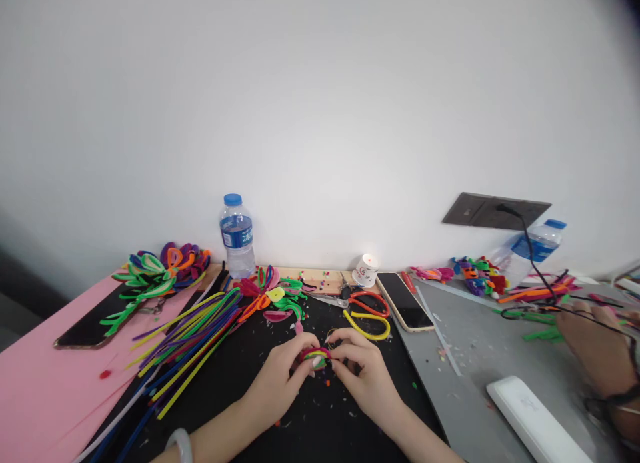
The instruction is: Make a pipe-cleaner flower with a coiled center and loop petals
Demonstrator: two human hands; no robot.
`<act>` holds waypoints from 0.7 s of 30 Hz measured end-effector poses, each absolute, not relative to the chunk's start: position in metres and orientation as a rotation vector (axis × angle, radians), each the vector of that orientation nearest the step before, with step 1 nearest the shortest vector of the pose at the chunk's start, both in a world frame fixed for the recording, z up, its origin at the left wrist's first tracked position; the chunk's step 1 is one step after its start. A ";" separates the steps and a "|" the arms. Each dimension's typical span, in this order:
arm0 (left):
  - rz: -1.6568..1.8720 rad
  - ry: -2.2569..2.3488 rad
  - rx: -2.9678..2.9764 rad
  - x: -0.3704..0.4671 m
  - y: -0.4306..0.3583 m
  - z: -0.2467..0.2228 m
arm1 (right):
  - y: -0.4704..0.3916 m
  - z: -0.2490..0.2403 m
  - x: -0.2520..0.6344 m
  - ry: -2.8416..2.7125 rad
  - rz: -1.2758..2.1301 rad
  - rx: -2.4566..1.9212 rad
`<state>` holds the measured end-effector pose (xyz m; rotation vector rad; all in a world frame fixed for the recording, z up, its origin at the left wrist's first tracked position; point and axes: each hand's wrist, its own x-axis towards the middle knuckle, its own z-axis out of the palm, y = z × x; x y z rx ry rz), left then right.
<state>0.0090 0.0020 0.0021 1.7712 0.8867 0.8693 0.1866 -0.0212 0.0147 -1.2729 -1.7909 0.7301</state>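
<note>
My left hand [283,371] and my right hand [364,369] meet over the black mat, fingers pinched on a small bent bundle of pipe cleaners [316,353] in pink, yellow and green. Fingertips cover part of the bundle. Just beyond it are a pink pipe-cleaner flower [256,288] and scissors [367,303] with one orange-red and one yellow handle. To the left of my left hand lies a fan of loose pipe cleaners [193,346] in yellow, blue, green and purple.
A water bottle [237,239], a paper cup [366,269] and a phone [404,303] stand or lie near the wall. Finished pipe-cleaner flowers [150,273] rest at left over another phone [83,326]. At right, another person's hand [593,343] is near a white case [535,413] and a black cable [533,256].
</note>
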 end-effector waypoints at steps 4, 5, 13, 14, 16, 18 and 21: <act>0.865 0.864 1.730 0.010 0.002 0.003 | -0.021 0.015 0.186 -1.797 0.715 -1.279; 0.867 0.864 1.731 0.010 0.002 0.004 | -0.021 0.015 0.186 -1.800 0.714 -1.279; 0.876 0.863 1.726 0.010 0.001 0.002 | -0.022 0.017 0.186 -1.790 0.754 -1.273; 0.873 0.867 1.723 0.010 0.001 0.002 | -0.022 0.017 0.186 -1.782 0.767 -1.277; 0.865 0.873 1.714 0.010 0.002 0.002 | -0.020 0.017 0.186 -1.757 0.813 -1.282; 0.861 0.869 1.687 0.010 0.002 0.002 | -0.017 0.015 0.187 -1.721 0.886 -1.271; 0.849 0.848 1.611 0.010 0.003 0.000 | -0.013 0.013 0.191 -1.635 1.045 -1.216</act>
